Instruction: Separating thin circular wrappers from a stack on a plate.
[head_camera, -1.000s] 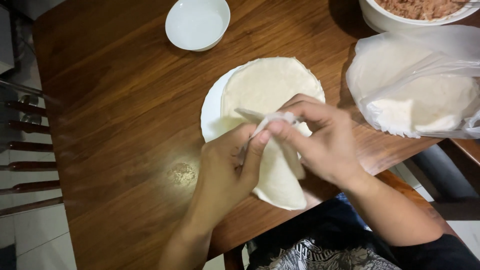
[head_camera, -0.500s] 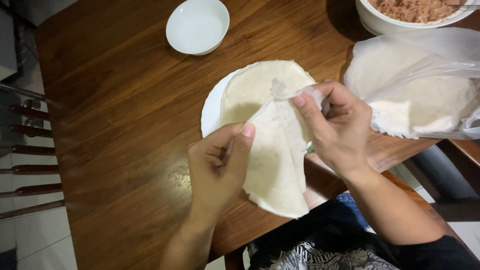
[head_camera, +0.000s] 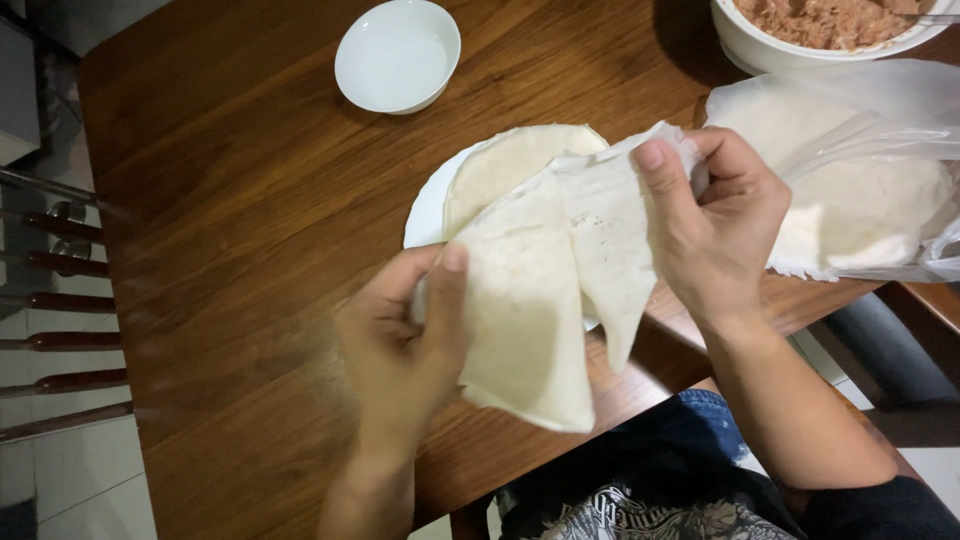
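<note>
Two bare hands are showing: the left hand (head_camera: 405, 345) and the right hand (head_camera: 715, 225). Two thin wrapper sheets are being pulled apart, one wide sheet (head_camera: 525, 320) and one narrower sheet (head_camera: 615, 240), and at least one more round wrapper (head_camera: 505, 165) is lying on the single white plate (head_camera: 428, 210). One small empty white bowl (head_camera: 397, 55) is sitting farther back, one large bowl of minced filling (head_camera: 830, 25) is showing at the top edge, and one plastic bag of wrappers (head_camera: 860, 190) is lying alongside; how many sheets it holds is unclear.
</note>
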